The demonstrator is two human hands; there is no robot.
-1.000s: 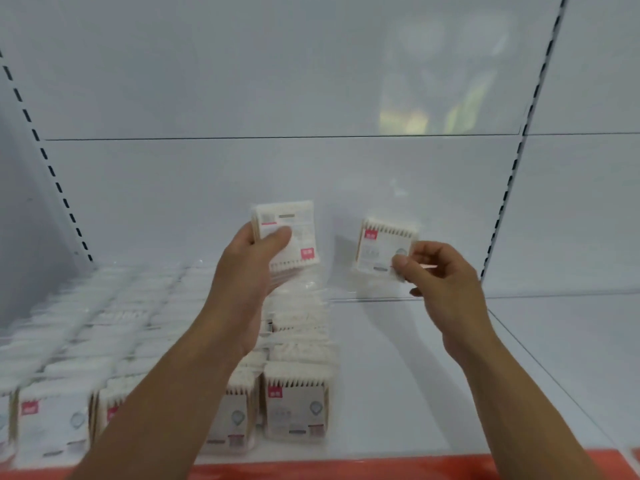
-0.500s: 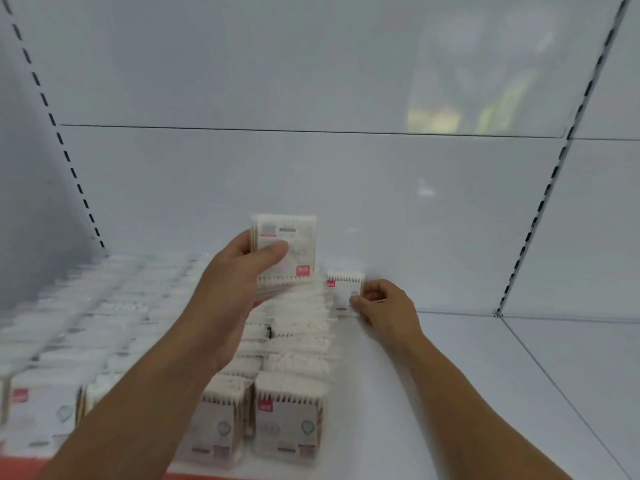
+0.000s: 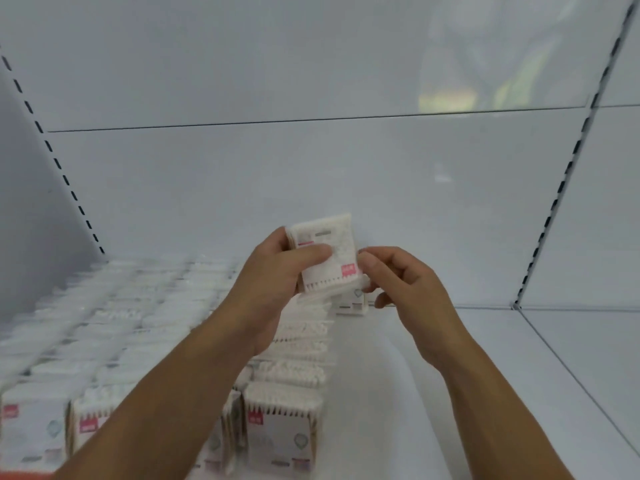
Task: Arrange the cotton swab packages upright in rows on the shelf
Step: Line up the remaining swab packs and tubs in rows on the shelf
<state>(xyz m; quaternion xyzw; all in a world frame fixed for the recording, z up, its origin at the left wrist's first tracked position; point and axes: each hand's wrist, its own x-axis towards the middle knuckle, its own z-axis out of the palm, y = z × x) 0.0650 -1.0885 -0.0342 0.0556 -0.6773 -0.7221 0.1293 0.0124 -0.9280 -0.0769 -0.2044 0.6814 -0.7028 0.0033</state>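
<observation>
Hands are half-hiding a rear pack; left hand is gripping a stack, right hand is curling its fingers at the stack's edge, grip unclear; shelf rows blurry.

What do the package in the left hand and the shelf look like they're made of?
Held package: probably clear glossy plastic film, since white swab tips show through. Shelf: likely painted sheet metal, smooth semi-gloss white, with faint reflections and slotted uprights.

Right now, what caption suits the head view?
Left hand holds cotton swab packages; right hand touches their edge above upright rows on the shelf.
</observation>
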